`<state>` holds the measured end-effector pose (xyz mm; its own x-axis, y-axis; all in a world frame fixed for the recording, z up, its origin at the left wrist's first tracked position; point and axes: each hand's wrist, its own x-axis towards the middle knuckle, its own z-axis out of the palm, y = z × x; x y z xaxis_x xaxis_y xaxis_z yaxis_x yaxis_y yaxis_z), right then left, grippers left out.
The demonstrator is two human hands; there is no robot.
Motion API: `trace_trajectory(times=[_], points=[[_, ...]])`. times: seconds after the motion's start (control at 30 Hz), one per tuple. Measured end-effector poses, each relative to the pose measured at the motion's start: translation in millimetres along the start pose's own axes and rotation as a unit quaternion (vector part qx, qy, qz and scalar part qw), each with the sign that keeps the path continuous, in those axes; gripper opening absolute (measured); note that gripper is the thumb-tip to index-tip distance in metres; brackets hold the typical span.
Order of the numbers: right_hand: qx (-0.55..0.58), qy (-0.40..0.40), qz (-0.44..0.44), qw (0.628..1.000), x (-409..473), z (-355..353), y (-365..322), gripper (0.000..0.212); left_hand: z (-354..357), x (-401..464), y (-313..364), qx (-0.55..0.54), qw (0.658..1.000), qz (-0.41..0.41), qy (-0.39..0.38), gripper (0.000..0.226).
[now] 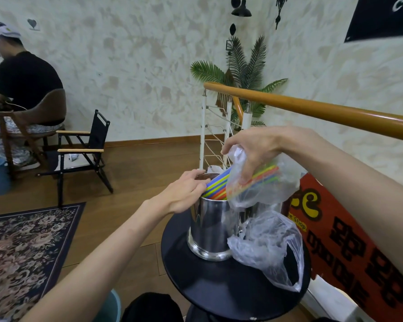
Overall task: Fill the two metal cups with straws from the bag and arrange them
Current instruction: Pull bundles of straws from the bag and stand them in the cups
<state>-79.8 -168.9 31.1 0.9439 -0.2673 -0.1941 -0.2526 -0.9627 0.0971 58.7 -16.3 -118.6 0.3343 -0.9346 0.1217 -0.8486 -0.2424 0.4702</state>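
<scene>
A shiny metal cup [211,228] stands on a small round black table [219,287]. A second metal cup [261,211] behind it to the right is mostly hidden by plastic. My right hand [254,147] grips a clear plastic bag [261,189] of coloured straws [219,185] tilted over the cups; the straws' lower ends poke into the near cup. My left hand [184,194] rests on that cup's rim, fingers touching the straw ends. Loose clear plastic [268,247] lies crumpled on the table, right of the cup.
A wooden handrail [312,110] on white posts runs behind the table, with a red banner [349,247] beneath it. A black folding chair [84,154] and a patterned rug [26,252] are to the left. A person sits at far left [26,82].
</scene>
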Motion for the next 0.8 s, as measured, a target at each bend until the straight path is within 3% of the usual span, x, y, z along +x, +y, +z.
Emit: trace_trajectory(times=[0.13, 0.27, 0.33, 0.4, 0.53, 0.8], points=[[-0.012, 0.002, -0.010, 1.000, 8, -2, -12, 0.094, -1, 2, -6, -0.036, 0.999, -0.022, -0.008, 0.064], [-0.023, 0.000, -0.026, 0.999, 21, 2, -22, 0.092, 7, -2, -9, -0.135, 0.988, -0.028, 0.069, 0.054], [-0.022, 0.003, -0.030, 0.999, 24, 4, -23, 0.094, 13, -6, -11, -0.194, 0.978, -0.023, 0.074, 0.062], [-0.018, 0.002, -0.031, 0.999, 25, 5, -23, 0.096, 16, -9, -13, -0.221, 0.974, -0.015, 0.056, 0.088], [-0.025, 0.005, -0.040, 0.999, 30, 10, -28, 0.099, 18, -11, -15, -0.146, 0.987, 0.006, 0.063, 0.118], [0.012, 0.073, -0.056, 0.996, 5, -14, -11, 0.102, 9, -10, -22, -0.130, 0.988, 0.038, 0.072, 0.098]])
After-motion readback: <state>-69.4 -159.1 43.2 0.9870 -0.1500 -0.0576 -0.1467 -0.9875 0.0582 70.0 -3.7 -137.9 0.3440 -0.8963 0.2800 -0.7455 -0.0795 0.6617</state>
